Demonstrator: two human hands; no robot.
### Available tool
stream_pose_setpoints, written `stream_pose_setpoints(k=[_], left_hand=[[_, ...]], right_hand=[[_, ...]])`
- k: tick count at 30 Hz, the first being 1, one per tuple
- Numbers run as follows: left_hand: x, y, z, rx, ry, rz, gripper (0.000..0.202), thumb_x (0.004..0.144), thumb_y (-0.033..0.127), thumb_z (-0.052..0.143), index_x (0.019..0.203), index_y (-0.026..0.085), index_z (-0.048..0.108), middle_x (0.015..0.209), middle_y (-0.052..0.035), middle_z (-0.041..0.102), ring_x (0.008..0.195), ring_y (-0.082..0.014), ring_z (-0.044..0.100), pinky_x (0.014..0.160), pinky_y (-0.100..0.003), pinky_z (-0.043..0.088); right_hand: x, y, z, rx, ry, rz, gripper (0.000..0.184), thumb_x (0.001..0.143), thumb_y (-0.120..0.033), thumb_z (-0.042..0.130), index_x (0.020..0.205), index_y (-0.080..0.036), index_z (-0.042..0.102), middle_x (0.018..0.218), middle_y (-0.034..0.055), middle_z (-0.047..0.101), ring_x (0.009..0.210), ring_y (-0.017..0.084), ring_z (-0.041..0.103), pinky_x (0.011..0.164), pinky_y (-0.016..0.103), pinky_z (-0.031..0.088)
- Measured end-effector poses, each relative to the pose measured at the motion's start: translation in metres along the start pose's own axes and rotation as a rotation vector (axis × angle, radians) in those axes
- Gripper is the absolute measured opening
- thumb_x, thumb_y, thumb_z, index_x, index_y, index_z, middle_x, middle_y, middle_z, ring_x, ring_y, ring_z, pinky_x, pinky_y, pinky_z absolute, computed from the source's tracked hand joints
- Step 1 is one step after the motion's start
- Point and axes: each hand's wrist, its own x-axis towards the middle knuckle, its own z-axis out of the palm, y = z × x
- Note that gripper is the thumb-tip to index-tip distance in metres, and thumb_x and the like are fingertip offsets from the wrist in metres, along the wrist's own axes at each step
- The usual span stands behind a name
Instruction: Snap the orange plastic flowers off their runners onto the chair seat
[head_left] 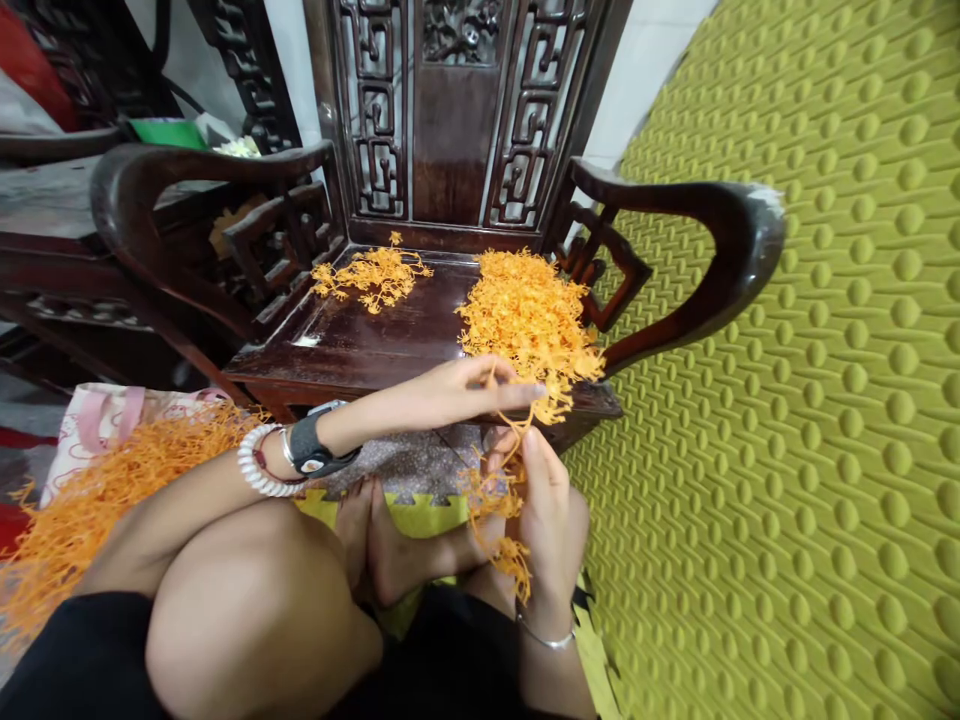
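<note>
Left hand [457,395] pinches, right hand [551,515] grips orange strands [491,500] before carved chair [450,150]; right fingers partly hidden.

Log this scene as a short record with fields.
Left hand: pinches a tangle of orange strands with its fingertips
Right hand: holds the same tangle from below
Wrist items: black watch, white beaded bracelet, thin silver bangle
Chair: dark carved wooden armchair
On seat: large orange pile, smaller orange pile
Floor left: orange heap against a pink-handled fabric bag
Floor right: green studded mat
</note>
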Motion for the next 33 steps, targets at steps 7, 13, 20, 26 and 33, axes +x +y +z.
stream_pose_setpoints(k=[7,13,20,26,33], left_hand=[[-0.004,-0.017,0.007,-0.13,-0.093,0.018,0.025,0.081,0.034,0.065,0.089,0.01,0.066,0.073,-0.0026,0.065,0.064,-0.01,0.057,0.066,-0.023,0.046],[-0.004,-0.014,0.017,-0.177,-0.054,0.043,0.02,0.088,0.027,0.055,0.09,0.011,0.065,0.1,-0.008,0.067,0.089,-0.0135,0.06,0.084,-0.026,0.046],[-0.008,-0.015,0.034,0.013,-0.064,0.052,0.017,0.09,0.022,0.046,0.078,0.013,0.055,0.075,-0.0011,0.059,0.07,-0.012,0.054,0.067,-0.024,0.043],[-0.013,-0.039,0.057,-0.346,-0.239,-0.178,0.021,0.087,0.035,0.05,0.081,0.016,0.046,0.056,0.0076,0.037,0.045,-0.0056,0.034,0.044,-0.018,0.032],[-0.038,-0.017,0.046,-0.003,-0.393,-0.147,0.029,0.095,0.04,0.037,0.078,0.017,0.042,0.063,0.0047,0.04,0.053,-0.0076,0.038,0.051,-0.02,0.034]], right_hand=[[0.004,0.017,0.001,0.049,-0.099,-0.062,0.033,0.09,-0.045,0.045,0.071,-0.021,0.058,0.064,-0.0003,0.056,0.06,0.014,0.052,0.059,0.024,0.045],[-0.002,0.023,-0.003,0.013,-0.058,-0.108,0.042,0.078,-0.046,0.062,0.111,-0.019,0.06,0.106,0.009,0.066,0.102,0.024,0.062,0.088,0.035,0.051],[0.006,0.01,-0.004,0.08,0.106,-0.105,0.047,0.08,-0.04,0.065,0.123,-0.024,0.054,0.131,0.0055,0.054,0.123,0.021,0.049,0.107,0.038,0.037],[0.02,0.007,0.002,0.757,-0.049,0.052,0.047,0.085,-0.048,0.057,0.052,-0.02,0.04,0.048,-0.0064,0.044,0.049,0.009,0.048,0.069,0.028,0.05],[0.004,-0.01,-0.017,0.948,0.194,-0.11,0.066,0.094,-0.05,0.039,0.044,-0.015,0.013,0.031,-0.0063,0.02,0.029,0.005,0.021,0.047,0.023,0.034]])
